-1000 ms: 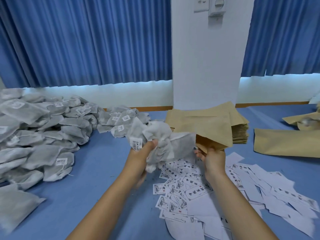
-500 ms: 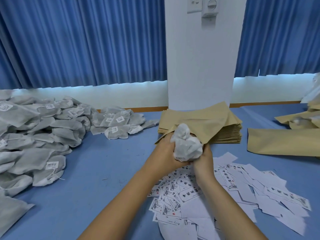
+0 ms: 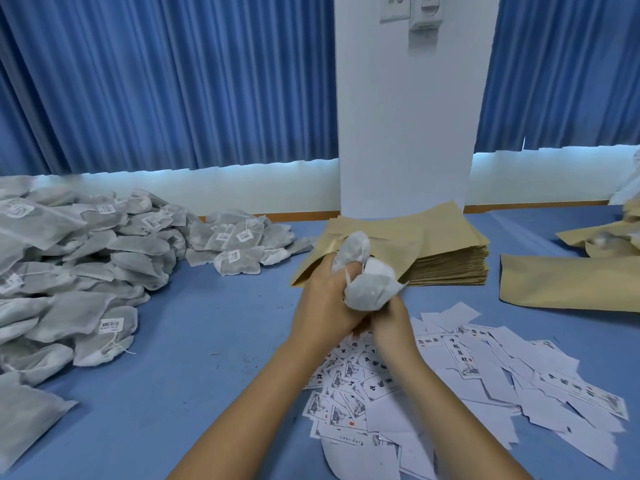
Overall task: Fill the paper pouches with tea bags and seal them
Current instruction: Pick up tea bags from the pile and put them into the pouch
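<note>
Left hand (image 3: 325, 301) and right hand (image 3: 393, 325) grip the bunched white mesh tea bags (image 3: 369, 289); probably soft and light, so hold mid-bundle.

white tea bags (image 3: 363, 282), tan pouches (image 3: 450, 251), blue table (image 3: 194, 341), blue pleated curtains (image 3: 166, 81).

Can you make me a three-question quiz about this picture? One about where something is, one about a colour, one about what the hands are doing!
1. Where is the big pile of tea bags?
A) left side of the table
B) its right side
C) the floor
2. What colour are the curtains?
A) red
B) blue
C) green
3. What are the left hand and right hand doing?
A) lying flat
B) holding scissors
C) gripping scrunched tea bags
Answers: 1 A, the grey heap fills the left. 2 B, blue folds hang behind. 3 C, both curl round the white bundle.
</note>
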